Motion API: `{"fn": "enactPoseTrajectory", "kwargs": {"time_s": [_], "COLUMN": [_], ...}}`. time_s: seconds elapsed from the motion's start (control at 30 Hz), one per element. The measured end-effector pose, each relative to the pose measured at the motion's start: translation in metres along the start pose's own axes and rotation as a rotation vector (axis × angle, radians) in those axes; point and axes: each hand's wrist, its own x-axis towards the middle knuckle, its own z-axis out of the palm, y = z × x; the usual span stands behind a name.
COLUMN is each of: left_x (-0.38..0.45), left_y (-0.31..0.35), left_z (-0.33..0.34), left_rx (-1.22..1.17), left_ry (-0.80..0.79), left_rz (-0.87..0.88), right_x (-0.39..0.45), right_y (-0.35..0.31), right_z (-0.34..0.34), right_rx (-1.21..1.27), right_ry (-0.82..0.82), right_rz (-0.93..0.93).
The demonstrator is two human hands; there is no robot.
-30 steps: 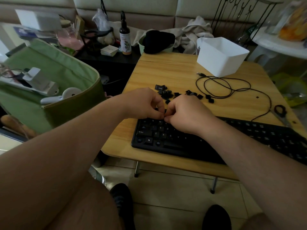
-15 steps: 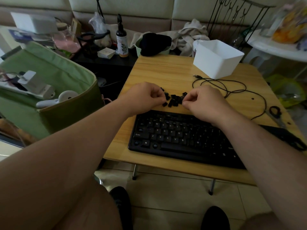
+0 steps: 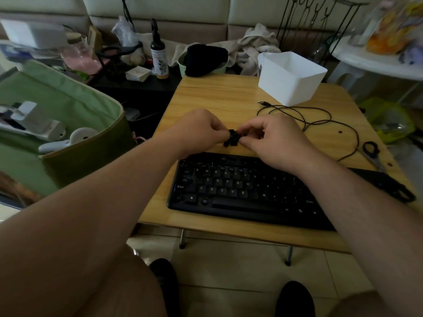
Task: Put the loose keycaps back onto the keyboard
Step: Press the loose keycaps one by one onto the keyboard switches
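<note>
A black keyboard [image 3: 240,193] lies along the near edge of a small wooden table [image 3: 229,94]; some of its key sockets look bare. Just behind its top edge sits a small pile of loose black keycaps [image 3: 231,139]. My left hand [image 3: 196,131] and my right hand [image 3: 272,140] meet over that pile, fingers curled down onto the caps. The fingertips of both hands pinch at black keycaps, and the hands hide most of the pile. Which single cap each hand holds is too small to tell.
A white plastic box [image 3: 290,78] stands at the table's far right, with a coiled black cable [image 3: 320,121] in front of it. Scissors [image 3: 372,152] lie at the right edge. A green fabric bin [image 3: 59,124] stands left of the table. My feet show below.
Both hands left the keyboard's upper left keys and moved back to the keycap pile, then drew together over it. The camera view shifted slightly.
</note>
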Motion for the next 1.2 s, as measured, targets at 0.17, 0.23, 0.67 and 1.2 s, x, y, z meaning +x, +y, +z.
{"fn": "enactPoseTrajectory", "kwargs": {"time_s": [0.17,0.23,0.67,1.2], "left_x": [-0.016,-0.02,-0.028,-0.029], "left_y": [-0.005,-0.005,-0.004,-0.004], "left_z": [-0.017,-0.018,-0.022,-0.023], "left_rx": [-0.267,-0.282,-0.323,-0.402], "left_ry": [-0.209,-0.251,-0.345,-0.394], "left_rz": [0.054,0.058,0.058,0.048], "right_x": [-0.009,-0.011,-0.021,-0.017], "right_y": [-0.009,-0.011,-0.012,-0.007], "right_z": [0.002,0.003,0.002,0.002], "right_rx": [0.034,0.045,0.029,0.09], "right_ry": [0.0,0.034,0.063,0.001], "right_rz": [-0.183,-0.204,-0.212,-0.232]}}
